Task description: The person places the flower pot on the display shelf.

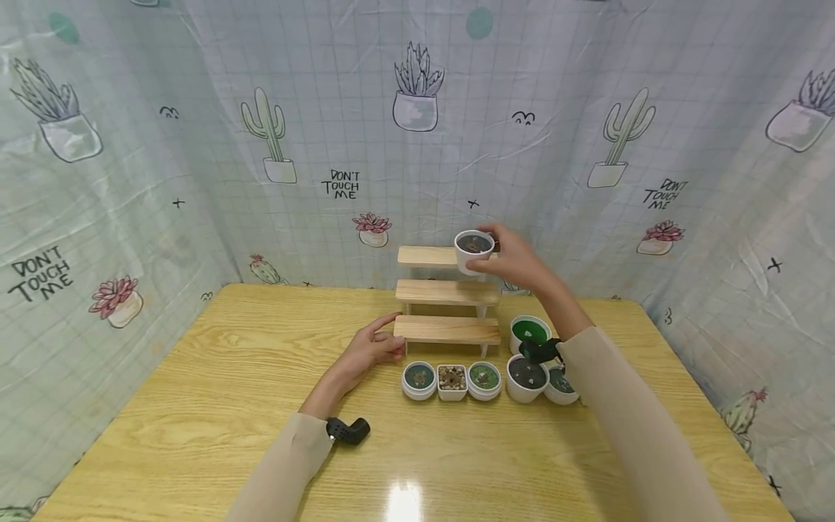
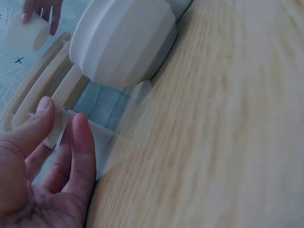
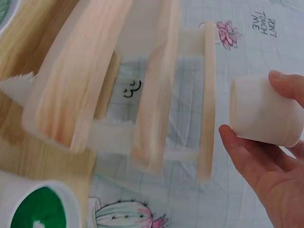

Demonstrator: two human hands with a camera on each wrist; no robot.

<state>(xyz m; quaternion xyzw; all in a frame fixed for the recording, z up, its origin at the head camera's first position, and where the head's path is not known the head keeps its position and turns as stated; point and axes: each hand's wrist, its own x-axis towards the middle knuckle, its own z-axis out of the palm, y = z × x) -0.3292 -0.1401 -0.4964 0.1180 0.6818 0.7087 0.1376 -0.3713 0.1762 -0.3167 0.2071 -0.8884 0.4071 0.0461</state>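
Note:
A three-step wooden display stand [image 1: 447, 328] with white supports stands on the table near the cloth backdrop. My left hand [image 1: 365, 354] holds the left end of its lowest step; in the left wrist view, thumb and fingers [image 2: 83, 137] close around that end. Above the top step, my right hand [image 1: 515, 259] grips a small white pot [image 1: 464, 258] with a dark filling. In the right wrist view, the same pot [image 3: 266, 111] sits between thumb and fingers, apart from the top step [image 3: 208, 99]. What fills it is hidden there.
Before the stand, in a row, are a ribbed round pot [image 1: 420, 392], a square pebble pot [image 1: 453, 392] and a green-filled round pot [image 1: 485, 394]. To the right stand a bright-green pot [image 1: 530, 330], a dark-filled pot [image 1: 527, 373] and another pot [image 1: 561, 391], partly hidden.

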